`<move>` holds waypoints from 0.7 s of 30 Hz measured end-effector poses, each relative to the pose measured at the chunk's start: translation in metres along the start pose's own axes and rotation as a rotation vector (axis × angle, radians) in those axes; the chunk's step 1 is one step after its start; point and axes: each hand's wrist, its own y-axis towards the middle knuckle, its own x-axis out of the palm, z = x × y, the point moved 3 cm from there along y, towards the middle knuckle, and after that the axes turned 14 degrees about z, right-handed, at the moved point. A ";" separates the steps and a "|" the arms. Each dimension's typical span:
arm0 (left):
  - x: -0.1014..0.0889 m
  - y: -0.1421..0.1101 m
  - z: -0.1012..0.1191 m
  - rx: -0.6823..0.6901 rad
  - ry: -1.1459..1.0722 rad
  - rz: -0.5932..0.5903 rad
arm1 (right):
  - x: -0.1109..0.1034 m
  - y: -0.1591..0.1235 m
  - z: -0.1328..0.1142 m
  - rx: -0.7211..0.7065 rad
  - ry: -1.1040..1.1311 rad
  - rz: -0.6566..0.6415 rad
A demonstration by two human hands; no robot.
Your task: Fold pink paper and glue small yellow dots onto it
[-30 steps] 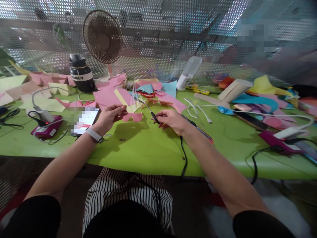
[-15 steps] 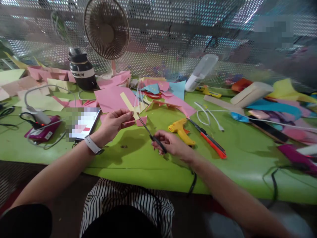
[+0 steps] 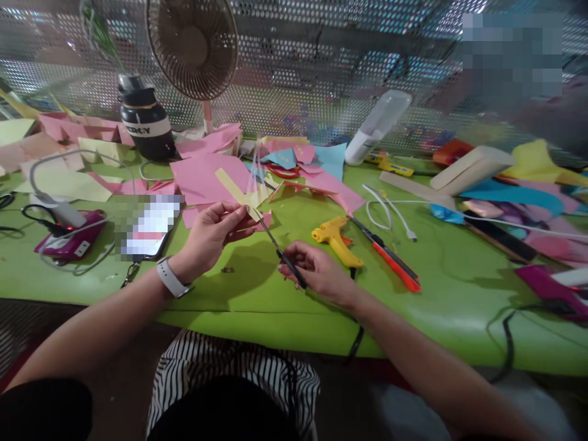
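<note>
Between the thumb and fingers of my left hand (image 3: 215, 233) is a narrow strip of pale yellow paper (image 3: 228, 185), slanting up and to the left. My right hand (image 3: 316, 269) grips black-handled scissors (image 3: 291, 267), whose blades point up-left and meet the lower end of the strip close to my left fingertips. Whether the blades are parted is too small to tell. Behind the strip lies a pink paper sheet (image 3: 197, 177). A yellow glue gun (image 3: 337, 240) and a red and black utility knife (image 3: 390, 260) rest just right of my right hand.
A phone (image 3: 154, 226) and a purple power strip (image 3: 85, 236) with cables lie at left. A black bottle (image 3: 147, 125) and a fan (image 3: 193, 46) stand behind. Coloured paper scraps (image 3: 514, 199) crowd the right side, near a white cable (image 3: 390, 208).
The view has shifted slightly. Both hands keep their holds on the paper strip and the scissors, with the blades still at the strip's lower end.
</note>
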 end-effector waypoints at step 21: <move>0.000 0.001 0.000 0.055 0.061 -0.022 | -0.001 -0.004 -0.001 0.010 -0.052 0.044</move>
